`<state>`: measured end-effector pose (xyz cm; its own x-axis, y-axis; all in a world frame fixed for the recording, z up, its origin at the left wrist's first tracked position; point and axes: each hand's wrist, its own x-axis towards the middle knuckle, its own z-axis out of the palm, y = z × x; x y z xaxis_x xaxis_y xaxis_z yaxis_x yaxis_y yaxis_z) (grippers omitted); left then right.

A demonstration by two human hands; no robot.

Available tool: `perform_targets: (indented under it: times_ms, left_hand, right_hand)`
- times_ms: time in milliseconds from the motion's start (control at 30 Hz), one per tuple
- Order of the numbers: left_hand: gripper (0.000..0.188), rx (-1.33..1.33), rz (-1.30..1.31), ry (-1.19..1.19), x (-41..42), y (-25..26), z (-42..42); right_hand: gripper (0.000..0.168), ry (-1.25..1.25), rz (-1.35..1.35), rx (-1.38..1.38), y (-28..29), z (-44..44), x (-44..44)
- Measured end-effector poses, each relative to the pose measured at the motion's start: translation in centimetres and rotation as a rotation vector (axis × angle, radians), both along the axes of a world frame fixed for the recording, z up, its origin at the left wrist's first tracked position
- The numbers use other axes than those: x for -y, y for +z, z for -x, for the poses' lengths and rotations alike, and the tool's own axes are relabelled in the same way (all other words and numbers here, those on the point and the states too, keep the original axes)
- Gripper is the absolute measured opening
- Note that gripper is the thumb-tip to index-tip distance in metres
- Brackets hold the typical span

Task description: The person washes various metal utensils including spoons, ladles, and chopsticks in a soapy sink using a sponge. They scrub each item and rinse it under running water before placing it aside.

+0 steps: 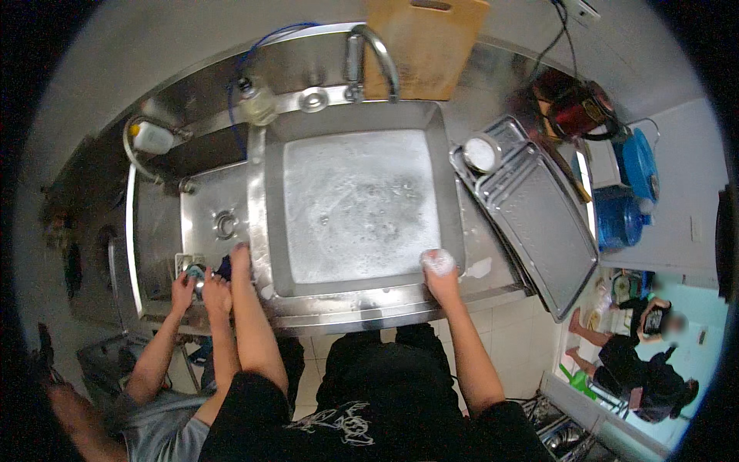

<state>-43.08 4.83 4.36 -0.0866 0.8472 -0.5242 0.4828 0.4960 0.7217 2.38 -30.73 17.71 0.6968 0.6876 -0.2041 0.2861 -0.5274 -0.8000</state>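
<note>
Foamy water (358, 202) fills the large stainless steel sink basin (276, 202) in front of me. My right hand (441, 274) is at the basin's near right corner with its fingers curled. A rounded mass of white suds (439, 261) covers those fingers, and I cannot tell whether something is inside it. My left hand (241, 263) is over the smaller left basin (213, 179), close to the divider. A dark blue cloth-like item (224, 268) shows beside it; whether I hold it is unclear. A co-worker's hands (202, 291) handle a small shiny object (198, 272) just to the left.
A curved faucet (378, 49) and a wooden cutting board (424, 52) stand behind the basin. Soap bottles (258, 104) sit at the back left. Metal trays (545, 213) with a white-filled bowl (480, 153) lie at right. People (641, 352) are beyond, lower right.
</note>
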Motion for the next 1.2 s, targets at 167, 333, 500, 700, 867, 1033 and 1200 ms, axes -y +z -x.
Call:
perform_targets:
  times_ms: [167,333,500,700,867,1033,1200]
  left_hand:
    - [0.024,-0.150,-0.780,-0.046,8.3,14.6,-13.2]
    - [0.053,-0.096,-0.415,-0.808,13.2,4.0,-27.4]
    - [0.071,-0.425,-0.065,-1.000,13.2,-1.8,-38.3]
    - [0.057,-0.564,-0.044,-1.150,17.2,-2.2,-43.9]
    - [0.040,-0.544,-0.103,-1.159,17.6,-5.7,-43.2]
    - [0.030,-0.556,-0.047,-1.346,15.9,-6.9,-42.2]
    - [0.025,-0.556,-0.158,-1.312,15.7,-6.0,-39.8]
  right_hand:
    - [0.030,0.139,0.140,0.189,-0.8,-1.3,0.1]
    - [0.028,0.169,0.130,0.222,1.0,-2.2,-2.3]
    - [0.024,0.338,0.240,0.415,-0.6,-2.7,-1.8]
    - [0.033,0.267,0.131,0.342,-4.0,-2.5,1.2]
    - [0.054,0.315,0.192,0.251,-5.6,-2.7,1.7]
    - [0.014,0.274,0.036,0.389,-2.1,-2.9,0.1]
    - [0.020,0.273,0.003,0.362,-3.9,-3.0,-0.2]
